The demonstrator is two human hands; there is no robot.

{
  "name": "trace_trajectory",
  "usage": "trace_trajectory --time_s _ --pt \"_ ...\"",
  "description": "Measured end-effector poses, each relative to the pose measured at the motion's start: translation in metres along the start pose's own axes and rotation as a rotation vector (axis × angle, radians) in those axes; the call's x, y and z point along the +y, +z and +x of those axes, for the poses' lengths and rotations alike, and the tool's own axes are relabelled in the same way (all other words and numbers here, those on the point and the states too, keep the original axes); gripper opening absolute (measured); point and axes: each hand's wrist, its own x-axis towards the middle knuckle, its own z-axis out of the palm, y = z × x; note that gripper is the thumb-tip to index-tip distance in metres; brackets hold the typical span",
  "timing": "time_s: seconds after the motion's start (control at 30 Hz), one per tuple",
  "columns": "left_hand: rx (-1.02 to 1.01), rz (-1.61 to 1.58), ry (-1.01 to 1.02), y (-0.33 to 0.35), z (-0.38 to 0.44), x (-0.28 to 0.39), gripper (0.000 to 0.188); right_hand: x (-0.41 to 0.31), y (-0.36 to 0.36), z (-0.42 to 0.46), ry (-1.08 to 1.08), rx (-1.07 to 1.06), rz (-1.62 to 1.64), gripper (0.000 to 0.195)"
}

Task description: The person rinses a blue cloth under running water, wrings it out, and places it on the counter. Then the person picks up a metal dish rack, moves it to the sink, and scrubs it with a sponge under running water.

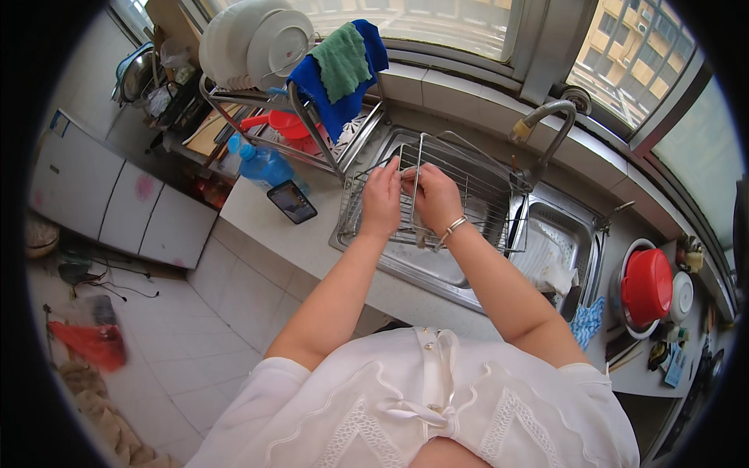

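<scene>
A metal wire rack (485,202) rests over the larger basin of a stainless steel sink (430,269). My left hand (381,198) is at the rack's middle, its fingers held together along an upright bar. Close beside it, my right hand (436,196) bends its fingers around a neighbouring bar. Something small and pale shows between the fingertips, too hidden to name. Beyond the right hand a curved faucet (553,134) hangs over the sink. The smaller basin (576,225) holds a crumpled pale cloth or bag (547,269).
Left of the sink stand a phone (292,202), a blue bottle (264,165) and a dish rack (316,134) with white plates (281,44), a green cloth (342,61) and a blue cloth (333,117). To the right are a red basin (648,286) and a blue-white cloth (587,323).
</scene>
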Motion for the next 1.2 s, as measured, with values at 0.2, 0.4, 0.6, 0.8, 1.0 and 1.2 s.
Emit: trace_trajectory --time_s 0.2,0.4,0.6,0.8,1.0,1.2 --pt "0.018 -0.023 -0.039 0.000 -0.002 0.003 0.029 0.026 -0.031 -0.018 0.048 -0.185 -0.317 0.006" --pt "-0.021 0.019 -0.041 0.002 -0.001 -0.001 0.032 0.090 -0.055 -0.043 0.078 -0.235 -0.478 0.004" --pt "0.043 0.020 0.004 -0.001 -0.002 0.001 0.029 0.024 -0.010 -0.007 -0.076 -0.123 -0.182 0.005" --pt "0.074 0.055 0.030 0.002 -0.002 0.002 0.028 0.018 -0.016 -0.009 0.000 -0.133 -0.139 0.009" --pt "0.091 0.005 0.020 0.001 -0.001 0.002 0.029 0.089 -0.058 -0.036 0.149 -0.256 -0.141 0.008" --pt "0.088 0.033 0.020 -0.001 -0.002 0.000 0.029 0.008 -0.045 -0.011 0.324 -0.415 0.346 0.016"
